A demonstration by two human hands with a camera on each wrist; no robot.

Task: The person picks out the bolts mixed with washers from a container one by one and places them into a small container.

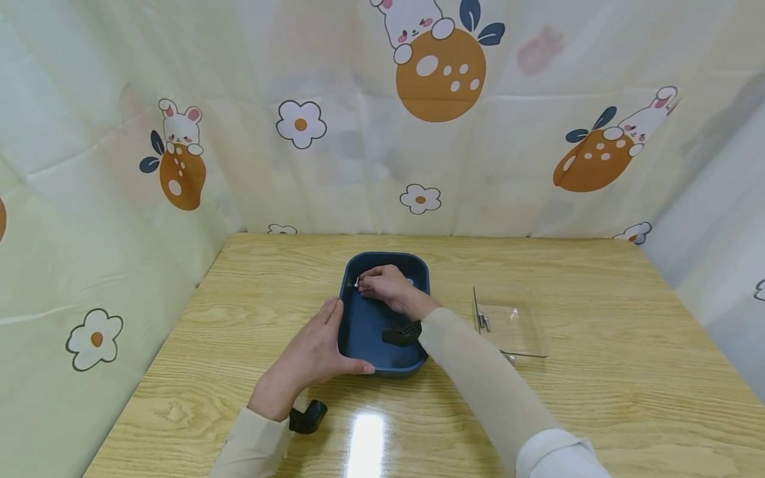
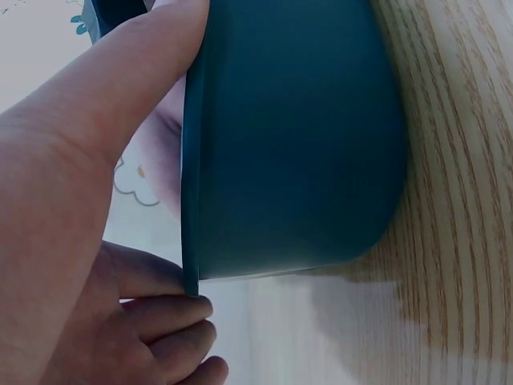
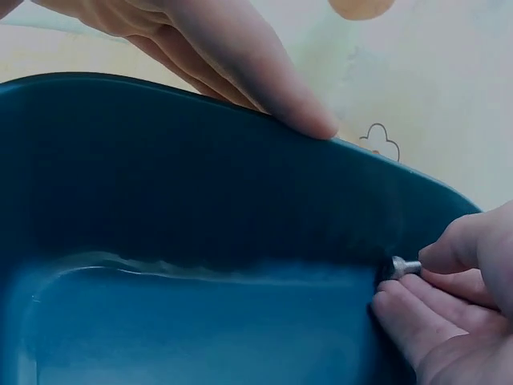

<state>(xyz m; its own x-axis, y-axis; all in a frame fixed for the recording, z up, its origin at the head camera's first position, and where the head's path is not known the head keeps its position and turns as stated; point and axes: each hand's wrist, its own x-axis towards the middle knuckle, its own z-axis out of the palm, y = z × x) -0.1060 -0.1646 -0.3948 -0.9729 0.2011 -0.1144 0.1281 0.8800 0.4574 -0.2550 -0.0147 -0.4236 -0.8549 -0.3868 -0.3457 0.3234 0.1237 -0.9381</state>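
A dark blue plastic bin (image 1: 382,368) stands upright in the middle of the table. My right hand (image 1: 387,287) reaches inside, near its back left corner. Thumb and fingertips pinch a small silver screw (image 3: 407,267), its wider head turned toward the bin wall. My left hand (image 1: 313,348) spans the front left corner from outside. Its straight thumb lies along the front rim, while the extended fingers rest against the left side. In the left wrist view, fingertips (image 2: 196,309) are right at the bin's rim.
To the right of the bin lies a clear plastic piece (image 1: 514,325) with dark edges. Several small silver screws (image 1: 483,322) are at its left part, and another metal piece (image 1: 509,358) is by its front edge. A patterned curtain (image 1: 358,166) hangs behind the wooden table (image 1: 627,372).
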